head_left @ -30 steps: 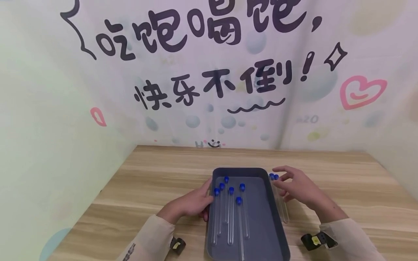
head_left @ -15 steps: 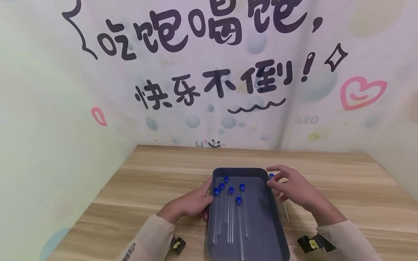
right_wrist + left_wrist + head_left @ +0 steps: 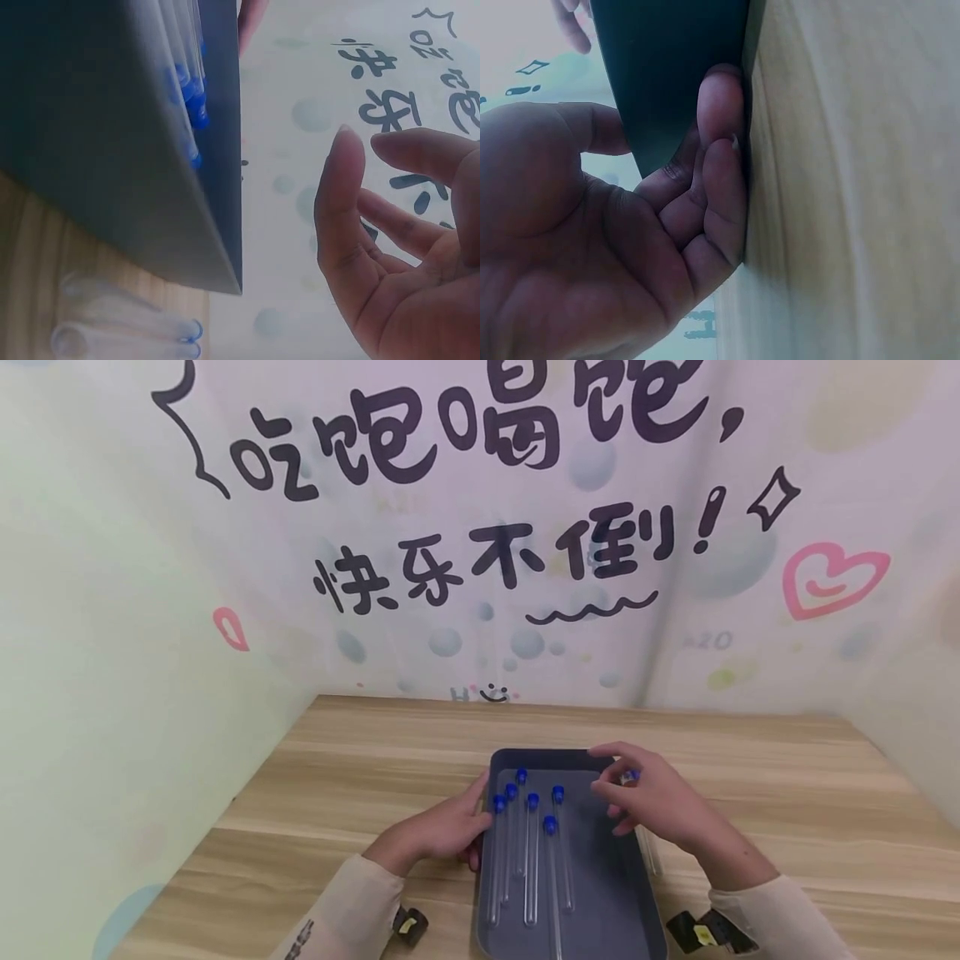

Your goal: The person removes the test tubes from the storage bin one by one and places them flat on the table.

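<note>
Test tubes [image 3: 532, 860]: six, clear and blue-capped, lying side by side in the grey tray [image 3: 607, 885], between left hand [image 3: 450, 827] and right hand [image 3: 652, 797], nearer the former; capped ends at the far side.
Loose pair [image 3: 135, 343]: two similar tubes on the wood-grain tabletop [image 3: 375, 752], just outside the tray's right wall, partly hidden by the right hand in the head view.
Left grasp: bent fingers against the outer wall, holding the tray's left side.
Right posture: released, above the right rim, fingers curved, thumb and index tips apart.
Backdrop [image 3: 420, 652]: white, printed with black lettering, behind the tabletop.
</note>
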`<state>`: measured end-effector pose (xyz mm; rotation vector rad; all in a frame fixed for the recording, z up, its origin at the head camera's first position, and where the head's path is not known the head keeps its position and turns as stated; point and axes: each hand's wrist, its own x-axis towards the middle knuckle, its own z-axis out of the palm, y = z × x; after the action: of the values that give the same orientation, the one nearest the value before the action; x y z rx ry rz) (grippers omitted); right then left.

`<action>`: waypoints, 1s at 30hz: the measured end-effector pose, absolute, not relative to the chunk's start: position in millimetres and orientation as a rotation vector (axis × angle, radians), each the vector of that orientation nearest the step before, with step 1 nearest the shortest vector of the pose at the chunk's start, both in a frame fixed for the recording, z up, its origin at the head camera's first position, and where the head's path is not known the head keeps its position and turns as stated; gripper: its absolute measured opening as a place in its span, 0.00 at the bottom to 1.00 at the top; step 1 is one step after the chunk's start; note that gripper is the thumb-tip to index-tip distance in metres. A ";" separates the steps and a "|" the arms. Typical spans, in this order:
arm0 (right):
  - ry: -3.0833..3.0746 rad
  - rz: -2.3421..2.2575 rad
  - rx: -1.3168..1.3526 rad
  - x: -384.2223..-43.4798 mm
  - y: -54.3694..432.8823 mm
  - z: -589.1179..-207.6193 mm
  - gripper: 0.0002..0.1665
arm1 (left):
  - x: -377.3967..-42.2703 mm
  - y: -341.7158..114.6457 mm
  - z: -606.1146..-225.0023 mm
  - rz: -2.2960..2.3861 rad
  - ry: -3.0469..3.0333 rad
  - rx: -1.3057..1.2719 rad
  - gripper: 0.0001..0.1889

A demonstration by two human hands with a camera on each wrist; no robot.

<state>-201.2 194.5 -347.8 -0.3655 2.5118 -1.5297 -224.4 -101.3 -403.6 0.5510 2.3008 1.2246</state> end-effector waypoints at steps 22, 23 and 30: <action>2.446 -1.568 -0.388 -207.7 154.0 -355.2 0.29 | -224.5 -102.4 -406.7 1.206 2.319 0.535 0.39; 2.448 -1.565 -0.379 -208.2 152.8 -357.7 0.29 | -224.7 -102.4 -406.4 1.204 2.320 0.541 0.38; 2.467 -1.502 -0.380 -212.8 147.4 -373.7 0.28 | -225.4 -102.4 -403.7 1.199 2.323 0.544 0.38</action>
<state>-212.8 147.4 -373.7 -0.3800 2.4673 -1.5020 -225.4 -102.4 -403.7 0.5435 2.3232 1.1994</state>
